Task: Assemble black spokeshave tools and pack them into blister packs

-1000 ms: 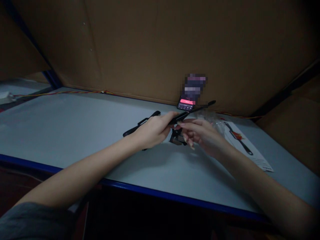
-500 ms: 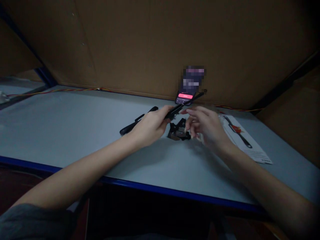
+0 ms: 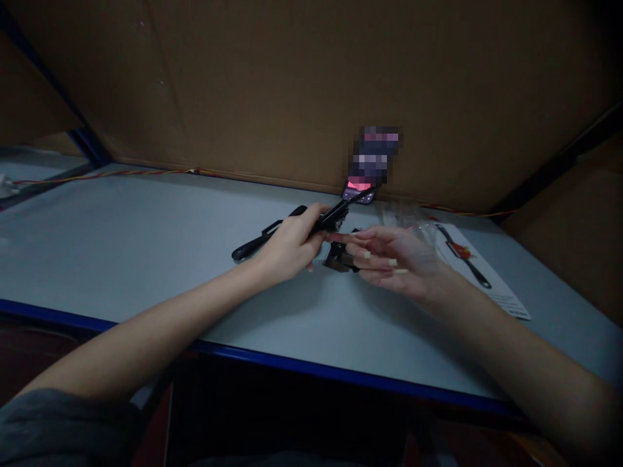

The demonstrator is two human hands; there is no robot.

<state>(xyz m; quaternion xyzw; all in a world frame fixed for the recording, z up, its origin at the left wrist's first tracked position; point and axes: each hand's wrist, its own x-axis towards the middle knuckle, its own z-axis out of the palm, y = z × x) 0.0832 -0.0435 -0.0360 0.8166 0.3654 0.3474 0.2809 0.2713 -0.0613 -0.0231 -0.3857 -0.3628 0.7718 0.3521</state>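
Note:
My left hand (image 3: 291, 246) is closed round a long thin black tool (image 3: 341, 211) that points up and to the right over the grey table (image 3: 146, 233). Another long black piece (image 3: 257, 239) lies on the table behind that hand. My right hand (image 3: 389, 259) is palm up with its fingers curled loosely and apart, its fingertips close to the tool's shaft. Nothing shows in it. A small black part (image 3: 341, 259) sits on the table between the two hands, partly hidden by my right fingers.
A phone (image 3: 363, 188) with a lit screen leans against the brown cardboard wall (image 3: 311, 91) behind the hands. A printed instruction sheet (image 3: 479, 272) and clear plastic wrapping (image 3: 409, 214) lie to the right. A red-yellow wire (image 3: 121, 175) runs along the table's back edge.
My right hand has turned palm up and drawn in toward the tool. The tool's far end has dropped lower in front of the phone. My left hand has barely moved.

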